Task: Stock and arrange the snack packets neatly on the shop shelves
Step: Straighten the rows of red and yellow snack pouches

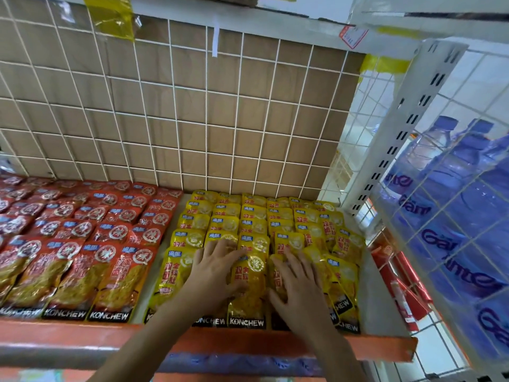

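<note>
Yellow packets (pixel 249 271) beneath spread fingers (pixel 220 250), left hand (pixel 212 274) and right hand (pixel 298 285).

Back panel, 12 o'clock: white wire grid (pixel 207 91) over brown cardboard (pixel 223 125), yellow tape (pixel 113 15) at 11. Red price tag (pixel 354 35) on the upper shelf edge at 1. White slotted upright (pixel 405 128) at 2, bottled water (pixel 454 175) behind side mesh at 3. Orange shelf lip (pixel 82 337) at 6. Light is even.
</note>
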Demonstrator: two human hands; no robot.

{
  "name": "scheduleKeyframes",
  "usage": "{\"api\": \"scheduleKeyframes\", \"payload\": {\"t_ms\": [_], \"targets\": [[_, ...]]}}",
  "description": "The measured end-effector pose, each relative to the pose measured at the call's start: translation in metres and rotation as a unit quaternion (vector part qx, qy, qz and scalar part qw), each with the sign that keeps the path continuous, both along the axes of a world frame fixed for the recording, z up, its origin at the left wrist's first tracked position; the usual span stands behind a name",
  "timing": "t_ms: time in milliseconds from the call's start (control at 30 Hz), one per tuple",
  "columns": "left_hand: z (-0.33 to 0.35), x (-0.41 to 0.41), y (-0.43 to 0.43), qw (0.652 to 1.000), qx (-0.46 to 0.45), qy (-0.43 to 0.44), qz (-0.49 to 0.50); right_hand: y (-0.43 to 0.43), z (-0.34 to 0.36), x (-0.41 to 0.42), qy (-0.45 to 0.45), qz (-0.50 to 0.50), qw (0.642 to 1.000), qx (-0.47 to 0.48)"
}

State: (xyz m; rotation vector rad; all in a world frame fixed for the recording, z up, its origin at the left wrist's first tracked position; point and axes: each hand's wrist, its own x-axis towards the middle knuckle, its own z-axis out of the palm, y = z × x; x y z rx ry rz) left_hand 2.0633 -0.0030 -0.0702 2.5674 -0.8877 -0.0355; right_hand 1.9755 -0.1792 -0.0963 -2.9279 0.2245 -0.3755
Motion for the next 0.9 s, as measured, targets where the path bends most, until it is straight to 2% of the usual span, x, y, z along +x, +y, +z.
{"api": "scheduleKeyframes", "payload": {"t_ms": [133,233,400,667,767,900], "targets": [[-0.017,-0.009,0.01,0.992,0.006,-0.111,-0.062,0.0,0.0,-0.001,-0.015,-0.005,1.0,0.015],[-0.025,-0.016,0.016,0.989,0.031,-0.109,-0.09,-0.001,0.002,0.0,-0.032,-0.016,0.999,-0.001],[-0.027,-0.018,0.014,0.985,0.09,-0.127,-0.079,-0.001,0.004,0.002,-0.027,-0.032,0.999,-0.005],[-0.03,-0.016,0.013,0.988,0.06,-0.107,-0.092,-0.001,0.014,0.011,-0.066,-0.024,0.997,0.043],[-0.032,-0.016,0.013,0.987,0.04,-0.121,-0.1,0.0,0.022,0.023,-0.024,0.02,0.997,0.068],[-0.033,-0.017,0.012,0.981,0.05,-0.16,-0.093,-0.003,0.027,0.044,0.039,0.063,0.996,0.045]]}}
